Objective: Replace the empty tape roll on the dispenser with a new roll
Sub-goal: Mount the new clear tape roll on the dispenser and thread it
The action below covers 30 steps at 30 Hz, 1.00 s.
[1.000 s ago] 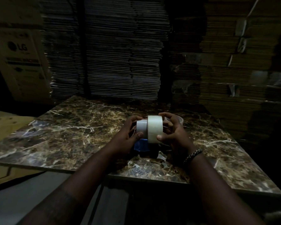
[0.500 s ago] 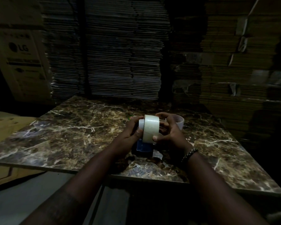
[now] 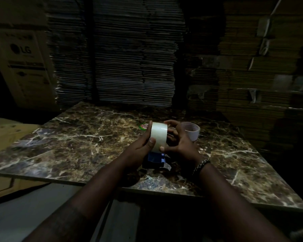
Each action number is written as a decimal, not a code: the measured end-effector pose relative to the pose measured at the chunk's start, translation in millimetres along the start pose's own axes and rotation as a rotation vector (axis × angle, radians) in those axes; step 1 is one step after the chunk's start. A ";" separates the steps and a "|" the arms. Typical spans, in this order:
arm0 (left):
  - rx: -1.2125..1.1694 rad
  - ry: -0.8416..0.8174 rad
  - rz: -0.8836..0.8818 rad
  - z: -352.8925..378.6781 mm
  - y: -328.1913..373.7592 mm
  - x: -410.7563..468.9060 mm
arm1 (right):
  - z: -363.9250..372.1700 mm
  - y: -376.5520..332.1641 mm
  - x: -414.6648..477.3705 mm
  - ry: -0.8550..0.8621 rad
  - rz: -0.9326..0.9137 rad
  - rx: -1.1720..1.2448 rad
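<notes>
Both the left hand (image 3: 141, 148) and right hand (image 3: 179, 145) clamp their fingers on a pale, full tape roll (image 3: 158, 137) above the blue plastic dispenser (image 3: 156, 157). An empty whitish cardboard core (image 3: 191, 131) stands on the brown marble tabletop (image 3: 80, 138) at the roll's three o'clock.

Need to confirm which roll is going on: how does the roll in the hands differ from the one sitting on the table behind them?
The held roll is thick with pale tape and stands on edge; the table roll looks like a thin bare ring lying flat, opening up. The held roll sits between the left hand and right hand above the blue dispenser; the table roll is untouched. Both are round and whitish.
</notes>
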<state>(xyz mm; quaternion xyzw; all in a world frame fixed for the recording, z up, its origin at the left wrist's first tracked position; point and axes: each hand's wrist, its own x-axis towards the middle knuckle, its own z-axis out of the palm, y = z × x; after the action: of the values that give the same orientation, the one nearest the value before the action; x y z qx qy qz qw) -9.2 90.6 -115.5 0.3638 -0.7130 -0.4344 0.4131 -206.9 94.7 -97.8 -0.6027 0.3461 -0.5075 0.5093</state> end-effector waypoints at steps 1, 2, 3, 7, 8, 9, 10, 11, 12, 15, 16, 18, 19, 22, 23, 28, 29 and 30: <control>-0.032 0.003 -0.015 0.4 0.4 -0.7 | 0.1 1.1 0.0 0.001 -0.008 -0.001; -0.055 0.006 -0.023 0.5 -0.3 -1.3 | 0.4 1.5 -0.3 0.003 -0.012 -0.009; -0.057 0.009 -0.029 0.8 -1.0 -1.8 | 0.5 1.4 -0.6 0.009 -0.014 -0.022; 0.082 0.039 -0.050 -1.0 -0.4 -1.3 | 1.8 -0.2 -2.2 0.028 -0.024 -0.094; 0.085 0.055 -0.043 -1.0 -0.2 -1.1 | 2.5 -1.1 -2.8 0.030 -0.028 -0.115; 0.071 0.072 -0.033 -0.8 0.3 -1.2 | 3.0 -1.4 -2.9 0.031 -0.035 -0.135; 0.039 0.085 -0.025 -0.9 1.2 -1.4 | 3.0 -1.5 -3.3 0.031 -0.042 -0.151; 0.002 0.096 -0.024 -1.8 1.8 -1.6 | 2.5 -1.4 -3.6 0.032 -0.045 -0.161; -0.036 0.106 -0.024 -2.9 1.8 -1.8 | 1.9 -1.7 -4.2 0.033 -0.044 -0.165; -0.101 0.132 -0.023 -5.4 0.7 -1.5 | 0.0 -3.6 -5.9 0.041 -0.036 -0.175; -0.124 0.144 -0.021 -5.9 0.1 -1.0 | -0.5 -4.3 -6.3 0.046 -0.035 -0.175; -0.175 0.193 -0.016 -5.6 3.8 -1.8 | -1.0 -5.4 -6.7 0.056 -0.033 -0.174; -0.179 0.227 -0.014 -5.7 5.6 -2.4 | -1.2 -5.4 -6.7 0.064 -0.032 -0.174; -0.118 0.292 -0.002 -7.6 4.6 -3.3 | -1.3 -4.8 -8.0 0.102 -0.023 -0.159; -0.079 0.287 0.004 -7.7 4.3 -4.7 | -1.2 -4.8 -8.4 0.113 -0.021 -0.160; 0.135 0.280 -0.036 -9.4 5.0 -7.9 | -1.9 -6.5 -8.4 0.148 -0.033 -0.194; 0.147 0.304 -0.040 -10.5 4.8 -7.5 | -2.0 -6.7 -8.3 0.159 -0.033 -0.193; 0.160 0.329 -0.046 -11.9 5.1 -7.2 | -2.0 -7.3 -8.6 0.172 -0.032 -0.187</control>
<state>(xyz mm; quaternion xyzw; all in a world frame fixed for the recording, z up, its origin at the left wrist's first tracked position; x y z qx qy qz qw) 3.7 95.0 -109.4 0.4778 -0.6595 -0.3204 0.4838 -211.7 103.9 -93.1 -0.6073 0.4246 -0.5309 0.4110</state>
